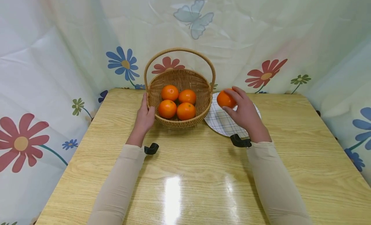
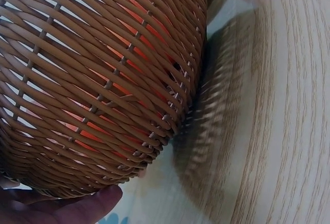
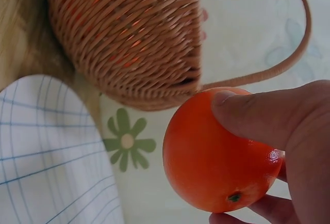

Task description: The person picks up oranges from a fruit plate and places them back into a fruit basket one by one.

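Observation:
A wicker basket (image 1: 179,123) with a tall arched handle stands on the table, tilted toward me, with several oranges (image 1: 186,111) inside. My left hand (image 1: 146,117) holds the basket by its left side, the thumb near the rim. In the left wrist view, fingers (image 2: 93,206) lie against the woven wall; the rest of that hand is out of frame. Right of the basket, my right hand (image 1: 244,112) grips another orange (image 1: 226,99) between thumb and fingers. That orange (image 3: 216,152) shows a small green stem end in the right wrist view.
Below the right hand lies a round white mat or plate (image 1: 218,122) with blue checks, close to the basket. The wooden table (image 1: 200,160) backs onto a flowered curtain (image 1: 237,41). The basket handle (image 1: 179,49) arches up in front of the curtain.

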`<act>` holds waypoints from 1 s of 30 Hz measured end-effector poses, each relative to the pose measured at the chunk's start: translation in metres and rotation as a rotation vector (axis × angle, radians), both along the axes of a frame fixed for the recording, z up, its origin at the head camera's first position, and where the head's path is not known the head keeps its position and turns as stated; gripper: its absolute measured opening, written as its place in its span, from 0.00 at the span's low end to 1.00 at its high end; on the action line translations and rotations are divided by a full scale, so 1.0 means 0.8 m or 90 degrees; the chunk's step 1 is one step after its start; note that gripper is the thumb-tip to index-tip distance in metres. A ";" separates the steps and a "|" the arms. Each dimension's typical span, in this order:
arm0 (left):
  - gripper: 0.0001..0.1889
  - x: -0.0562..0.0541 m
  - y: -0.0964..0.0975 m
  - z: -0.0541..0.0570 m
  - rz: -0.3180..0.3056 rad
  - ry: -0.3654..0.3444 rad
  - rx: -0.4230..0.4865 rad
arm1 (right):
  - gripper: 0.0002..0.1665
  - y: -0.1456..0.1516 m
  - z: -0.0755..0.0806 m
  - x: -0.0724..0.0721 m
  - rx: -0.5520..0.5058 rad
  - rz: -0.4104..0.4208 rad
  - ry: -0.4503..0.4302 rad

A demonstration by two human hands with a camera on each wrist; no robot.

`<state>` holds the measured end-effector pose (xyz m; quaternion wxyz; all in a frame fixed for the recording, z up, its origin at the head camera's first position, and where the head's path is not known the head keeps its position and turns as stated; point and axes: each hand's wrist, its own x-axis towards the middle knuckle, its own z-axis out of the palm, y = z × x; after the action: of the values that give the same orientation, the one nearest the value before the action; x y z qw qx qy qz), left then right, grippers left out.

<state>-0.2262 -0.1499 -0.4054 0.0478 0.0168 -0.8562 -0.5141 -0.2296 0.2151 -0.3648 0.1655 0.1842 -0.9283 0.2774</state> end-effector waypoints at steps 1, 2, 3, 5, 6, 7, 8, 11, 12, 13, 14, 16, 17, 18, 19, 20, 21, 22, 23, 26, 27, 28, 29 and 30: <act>0.37 0.000 0.000 0.000 0.000 0.000 0.002 | 0.35 -0.001 0.003 0.002 -0.001 0.000 0.003; 0.37 0.000 0.001 0.000 0.000 -0.001 0.002 | 0.35 -0.002 0.006 0.005 -0.001 0.000 0.005; 0.37 0.000 0.001 0.000 0.000 -0.003 0.003 | 0.35 -0.004 0.009 0.007 -0.002 0.000 0.006; 0.37 0.000 0.001 0.000 -0.001 -0.005 0.005 | 0.36 -0.007 0.014 0.012 -0.004 0.001 0.012; 0.37 -0.001 0.001 0.000 -0.002 -0.005 0.006 | 0.36 -0.008 0.017 0.014 -0.006 0.004 0.018; 0.37 -0.001 0.001 -0.001 -0.001 -0.005 0.007 | 0.36 -0.010 0.019 0.017 -0.009 0.006 0.025; 0.37 -0.001 0.002 -0.001 -0.001 -0.005 0.009 | 0.36 -0.012 0.022 0.019 -0.012 0.011 0.035; 0.36 -0.002 0.004 0.000 -0.003 -0.005 0.014 | 0.36 -0.016 0.029 0.025 -0.020 0.025 0.066; 0.36 -0.002 0.005 0.000 -0.005 -0.006 0.017 | 0.36 -0.018 0.031 0.026 -0.022 0.031 0.077; 0.35 -0.002 0.006 0.001 -0.006 -0.007 0.020 | 0.36 -0.019 0.033 0.027 -0.025 0.035 0.085; 0.35 -0.002 0.006 0.001 -0.007 -0.007 0.022 | 0.36 -0.021 0.035 0.027 -0.028 0.041 0.092; 0.35 -0.002 0.007 0.001 -0.011 -0.009 0.026 | 0.36 -0.026 0.039 0.028 -0.034 0.048 0.100; 0.35 -0.002 0.007 0.001 -0.014 -0.011 0.028 | 0.36 -0.028 0.040 0.028 -0.037 0.051 0.102; 0.34 -0.001 0.007 0.001 -0.015 -0.013 0.028 | 0.36 -0.031 0.042 0.028 -0.042 0.055 0.101; 0.34 -0.001 0.007 0.001 -0.015 -0.013 0.027 | 0.36 -0.034 0.043 0.028 -0.046 0.060 0.100; 0.34 -0.001 0.006 0.000 -0.016 -0.013 0.028 | 0.36 -0.037 0.044 0.028 -0.050 0.064 0.097; 0.34 -0.001 0.006 0.000 -0.017 -0.014 0.029 | 0.36 -0.041 0.044 0.028 -0.051 0.067 0.097; 0.34 -0.001 0.005 0.000 -0.018 -0.013 0.031 | 0.36 -0.044 0.044 0.028 -0.053 0.071 0.096; 0.34 -0.001 0.005 -0.001 -0.019 -0.012 0.033 | 0.36 -0.047 0.044 0.028 -0.054 0.075 0.096; 0.35 0.000 0.004 -0.002 -0.022 -0.014 0.037 | 0.37 -0.057 0.042 0.027 -0.053 0.085 0.098; 0.35 0.000 0.003 -0.002 -0.023 -0.016 0.037 | 0.37 -0.060 0.041 0.027 -0.054 0.090 0.097; 0.35 0.000 0.003 -0.002 -0.022 -0.017 0.039 | 0.37 -0.064 0.041 0.027 -0.055 0.095 0.096; 0.35 0.000 0.002 -0.002 -0.020 -0.019 0.040 | 0.38 -0.067 0.040 0.026 -0.058 0.100 0.095; 0.35 0.001 0.002 -0.002 -0.018 -0.021 0.040 | 0.38 -0.071 0.040 0.026 -0.061 0.107 0.093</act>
<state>-0.2258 -0.1483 -0.4074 0.0256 0.0149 -0.8407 -0.5407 -0.2087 0.1582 -0.3332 0.2179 0.2728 -0.8806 0.3203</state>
